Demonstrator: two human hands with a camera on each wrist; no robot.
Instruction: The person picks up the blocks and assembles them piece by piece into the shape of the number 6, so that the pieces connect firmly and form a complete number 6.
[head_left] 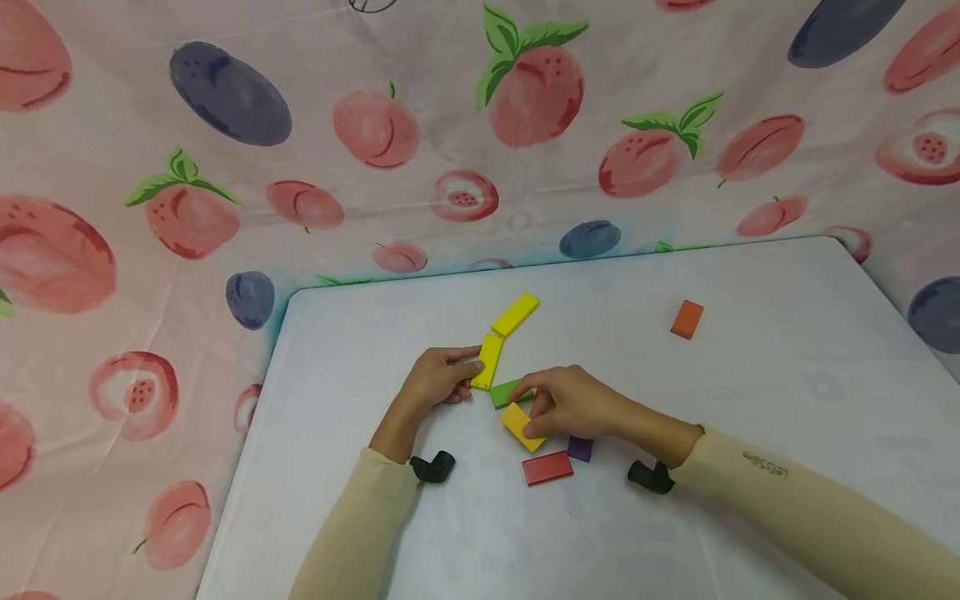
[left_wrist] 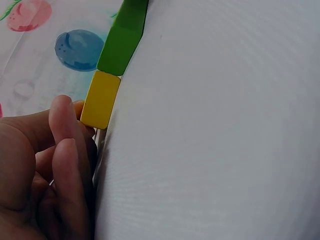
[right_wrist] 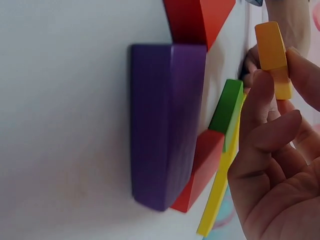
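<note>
In the head view my right hand (head_left: 573, 404) pinches a yellow-orange block (head_left: 517, 421) between thumb and fingers. The right wrist view shows the same block (right_wrist: 271, 47) tilted and raised off the table. My left hand (head_left: 438, 375) touches the left edge of a yellow block (head_left: 490, 354) with thumb and index finger. Another yellow block (head_left: 516, 314) adjoins its far end, and a green block (head_left: 508, 393) its near end. Beside the green one, a red block (right_wrist: 205, 155) appears in the right wrist view, mostly hidden by my right hand in the head view.
A purple block (head_left: 580, 448) and a red block (head_left: 547, 468) lie nearer me, their corners close together. Alone at the back right is an orange block (head_left: 687, 319). Fruit-patterned cloth (head_left: 420, 217) rises behind the white table (head_left: 787, 467).
</note>
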